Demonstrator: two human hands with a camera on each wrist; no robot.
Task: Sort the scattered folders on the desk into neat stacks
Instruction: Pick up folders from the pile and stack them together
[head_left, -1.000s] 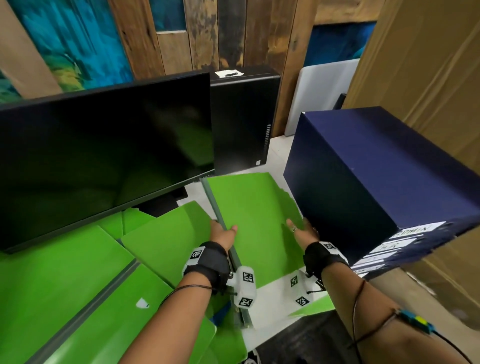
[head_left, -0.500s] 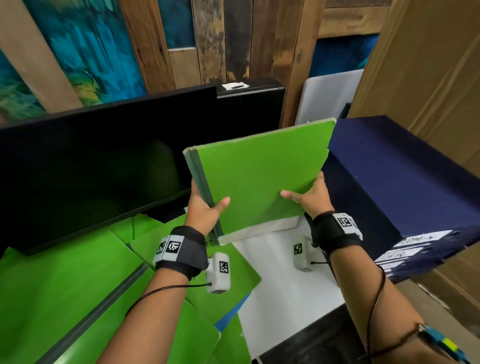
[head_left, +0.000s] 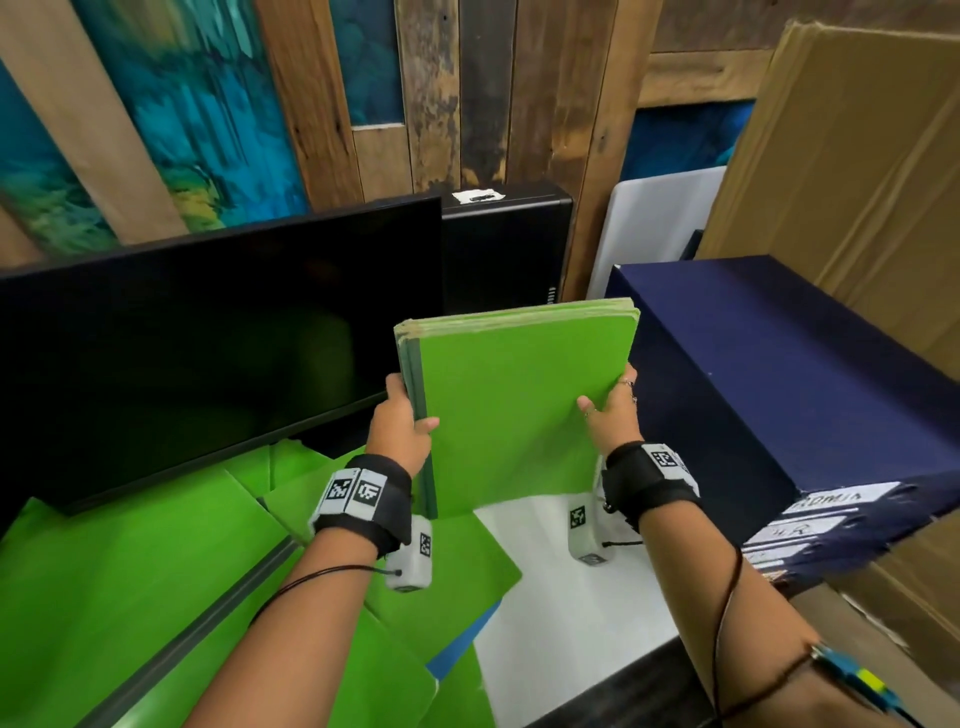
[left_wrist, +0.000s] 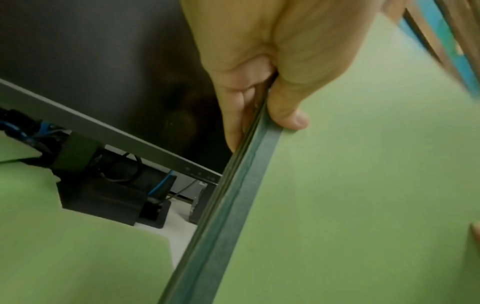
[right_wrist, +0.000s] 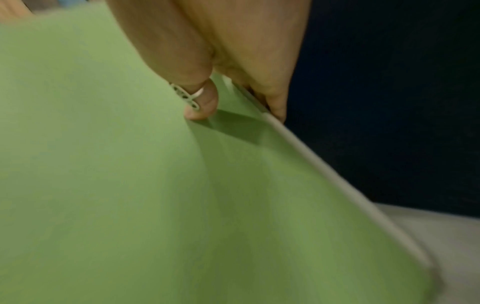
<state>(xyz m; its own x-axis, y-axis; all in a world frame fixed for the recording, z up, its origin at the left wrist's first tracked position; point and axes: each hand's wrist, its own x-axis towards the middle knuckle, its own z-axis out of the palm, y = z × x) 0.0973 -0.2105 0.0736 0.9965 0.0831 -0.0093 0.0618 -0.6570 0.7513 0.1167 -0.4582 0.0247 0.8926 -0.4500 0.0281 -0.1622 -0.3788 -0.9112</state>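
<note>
Folders (head_left: 519, 405) stand nearly upright in my two hands, a green bundle raised above the counter (head_left: 561, 613), its dark spine edge on the left. My left hand (head_left: 400, 426) clamps that spine, thumb on the front cover and fingers (left_wrist: 233, 115) curled behind. My right hand (head_left: 613, 415) pinches the open right edge, ringed thumb on the cover, the other fingers behind it. Room is tight: the monitor (head_left: 208, 364) sits just left of the spine, and the navy box (head_left: 779, 389) is close beside the right edge, my knuckles near its side. More loose green folders (head_left: 130, 571) lie overlapping on the counter below and to the left, some tucked under the monitor's lower edge. A bare white patch of counter opens beneath my right wrist.
</note>
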